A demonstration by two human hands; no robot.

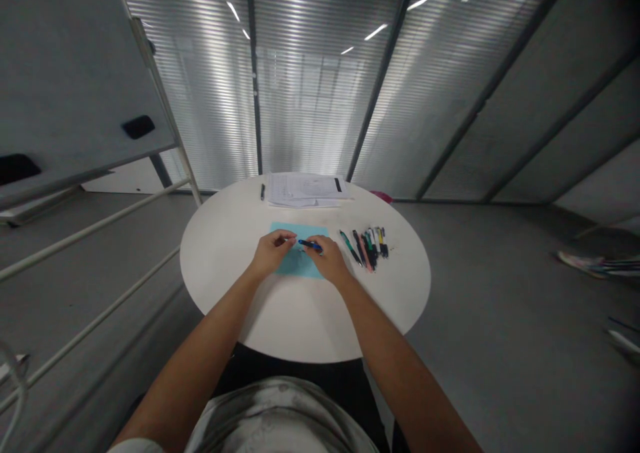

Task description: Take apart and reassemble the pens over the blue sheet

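Note:
My right hand (325,256) is closed round a blue pen (311,245), whose tip end points left toward my other hand. Just left of it, my left hand (273,248) has its thumb and fingertips pressed together in a pinch; whatever sits between them is too small to name. Both hands are over a light-blue sheet (305,266) on the round white table (300,333). To the right of the sheet lies a loose row of several pens and markers (367,248), green, black, pink, white and yellow among them.
A stack of printed papers (305,190) lies at the table's far edge, with a dark pen (263,192) at its left. A whiteboard on a white metal frame (170,113) stands at the left. Behind the table are glass panels with blinds (305,93).

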